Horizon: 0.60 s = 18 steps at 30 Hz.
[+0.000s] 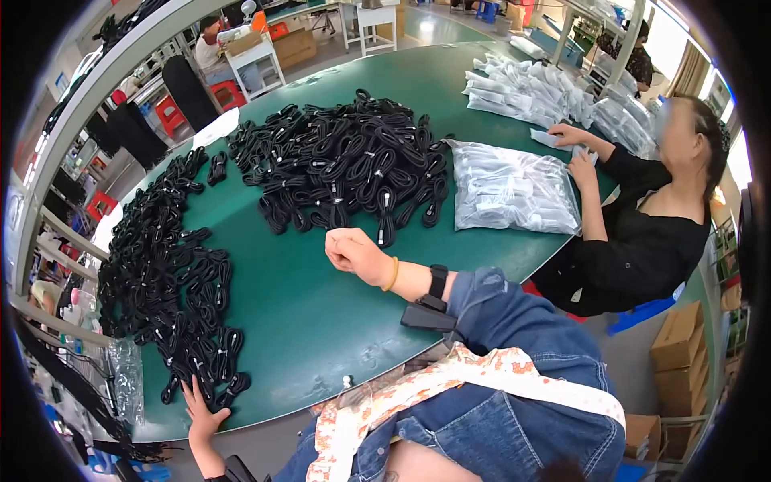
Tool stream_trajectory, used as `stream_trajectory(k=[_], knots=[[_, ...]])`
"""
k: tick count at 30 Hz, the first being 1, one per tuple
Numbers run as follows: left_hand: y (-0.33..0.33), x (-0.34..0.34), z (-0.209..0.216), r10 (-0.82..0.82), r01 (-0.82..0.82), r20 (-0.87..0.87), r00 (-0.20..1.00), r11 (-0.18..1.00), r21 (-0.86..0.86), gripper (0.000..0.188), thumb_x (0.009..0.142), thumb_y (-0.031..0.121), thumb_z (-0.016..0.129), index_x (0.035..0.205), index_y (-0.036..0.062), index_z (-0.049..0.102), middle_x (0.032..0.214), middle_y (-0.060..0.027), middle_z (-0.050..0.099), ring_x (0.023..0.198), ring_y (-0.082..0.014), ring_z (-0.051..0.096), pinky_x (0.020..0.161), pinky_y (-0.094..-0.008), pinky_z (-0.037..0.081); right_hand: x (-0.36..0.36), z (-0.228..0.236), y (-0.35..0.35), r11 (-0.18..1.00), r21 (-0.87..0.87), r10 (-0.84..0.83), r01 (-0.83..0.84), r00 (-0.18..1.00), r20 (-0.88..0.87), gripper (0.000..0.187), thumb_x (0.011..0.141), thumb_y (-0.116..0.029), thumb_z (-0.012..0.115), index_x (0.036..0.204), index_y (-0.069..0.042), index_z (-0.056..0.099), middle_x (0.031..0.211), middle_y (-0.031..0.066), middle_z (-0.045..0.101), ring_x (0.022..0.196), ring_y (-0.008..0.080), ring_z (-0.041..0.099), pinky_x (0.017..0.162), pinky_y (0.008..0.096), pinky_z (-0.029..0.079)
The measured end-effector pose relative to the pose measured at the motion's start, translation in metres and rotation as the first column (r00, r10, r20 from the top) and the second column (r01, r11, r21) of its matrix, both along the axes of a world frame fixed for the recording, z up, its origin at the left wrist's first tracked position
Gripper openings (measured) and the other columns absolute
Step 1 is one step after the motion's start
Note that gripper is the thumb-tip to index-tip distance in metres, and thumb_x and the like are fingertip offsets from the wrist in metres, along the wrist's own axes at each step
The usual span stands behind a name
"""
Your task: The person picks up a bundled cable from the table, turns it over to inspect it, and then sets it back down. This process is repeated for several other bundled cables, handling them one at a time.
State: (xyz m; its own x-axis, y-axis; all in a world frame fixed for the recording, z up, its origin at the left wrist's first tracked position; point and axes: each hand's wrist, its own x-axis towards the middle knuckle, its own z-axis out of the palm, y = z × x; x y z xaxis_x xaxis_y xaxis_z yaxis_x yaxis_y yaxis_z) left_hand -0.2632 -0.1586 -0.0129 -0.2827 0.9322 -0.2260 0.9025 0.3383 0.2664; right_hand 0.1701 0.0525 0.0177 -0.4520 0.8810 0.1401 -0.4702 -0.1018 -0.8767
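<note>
My left hand [206, 414] is open at the lower left, fingers spread against the near end of a long heap of black coiled cables [165, 273]. Single tied cable bundles [233, 386] lie by its fingertips. Over the middle of the table, my right hand [358, 254] is closed in a fist. It is right at the near edge of a second, larger pile of black cable bundles [345, 153]. One bundle [337, 210] reaches down to its knuckles. Whatever those curled fingers hold, if anything, is hidden.
The green table [281, 321] curves round in front of me. A clear bag of white packets [514, 189] lies to the right, where a co-worker's hands [582, 153] handle a packet. More packets [530, 88] are piled behind. A metal frame [64, 233] and plastic bag [127, 377] border the left.
</note>
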Motion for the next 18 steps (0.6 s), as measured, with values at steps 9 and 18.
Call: stream_trajectory(k=[9,18], knots=[[-0.008,0.042,-0.014,0.23,-0.146,-0.243,0.942,0.935,0.322,0.091,0.049,0.019,0.072,0.128,0.0232,0.026,0.138,-0.0099,0.008,0.124,-0.0333,0.015,0.095,-0.0567,0.013,0.022,0.007,0.008,0.919,0.387,0.104,-0.078,0.993,-0.047,0.023,0.077,-0.009,0.039,0.055,-0.005,0.033,0.05,-0.0029,0.031,0.045,0.0048,0.024,0.041,0.0214,0.02],[-0.005,0.092,-0.009,0.076,0.212,-0.542,0.837,0.868,0.45,0.038,0.057,0.012,0.065,0.092,0.0087,0.05,0.111,-0.0089,0.043,0.106,-0.0281,0.037,0.087,-0.0407,0.025,0.023,-0.06,0.023,0.955,0.294,-0.045,-0.027,0.971,0.234,0.028,0.079,-0.01,0.043,0.053,-0.005,0.034,0.048,-0.0016,0.032,0.049,0.0045,0.029,0.044,0.024,0.028]])
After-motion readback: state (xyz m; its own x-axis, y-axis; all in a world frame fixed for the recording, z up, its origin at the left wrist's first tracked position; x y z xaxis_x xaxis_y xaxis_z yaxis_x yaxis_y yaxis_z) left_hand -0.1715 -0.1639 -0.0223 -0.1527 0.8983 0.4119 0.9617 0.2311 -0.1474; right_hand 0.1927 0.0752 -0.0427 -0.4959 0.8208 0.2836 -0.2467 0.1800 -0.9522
